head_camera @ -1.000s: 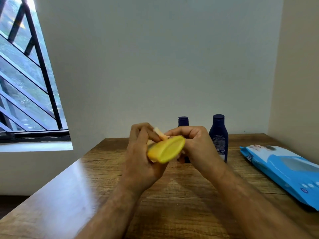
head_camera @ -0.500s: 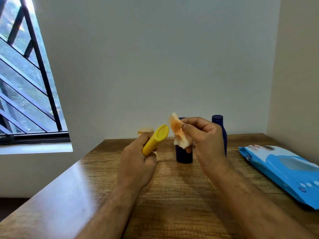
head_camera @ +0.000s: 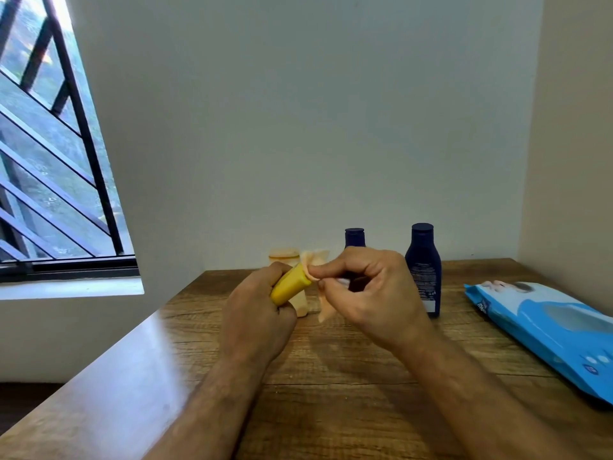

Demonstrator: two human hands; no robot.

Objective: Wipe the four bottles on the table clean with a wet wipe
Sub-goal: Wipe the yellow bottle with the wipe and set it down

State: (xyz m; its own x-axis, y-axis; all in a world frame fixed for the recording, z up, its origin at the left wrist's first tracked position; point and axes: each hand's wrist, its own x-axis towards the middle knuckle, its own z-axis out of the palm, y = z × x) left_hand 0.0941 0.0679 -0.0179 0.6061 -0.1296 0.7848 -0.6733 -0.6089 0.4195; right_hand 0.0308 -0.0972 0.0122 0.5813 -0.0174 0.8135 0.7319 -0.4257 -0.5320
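Fingers of the left hand (head_camera: 255, 313) grip the yellow bottle (head_camera: 290, 284); right hand (head_camera: 371, 290) fingers pinch the wipe (head_camera: 315, 260) against its tip.

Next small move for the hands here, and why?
Probably rub the wipe along the small yellow plastic bottle again. The left hand grips its lower part, the right hand pinches the crumpled pale orange wet wipe right at its exposed end, so the wipe is placed for another stroke.

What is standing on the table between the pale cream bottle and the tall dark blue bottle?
In the head view, a shorter dark blue bottle stands between them, mostly hidden behind the right hand, which pinches the wet wipe.
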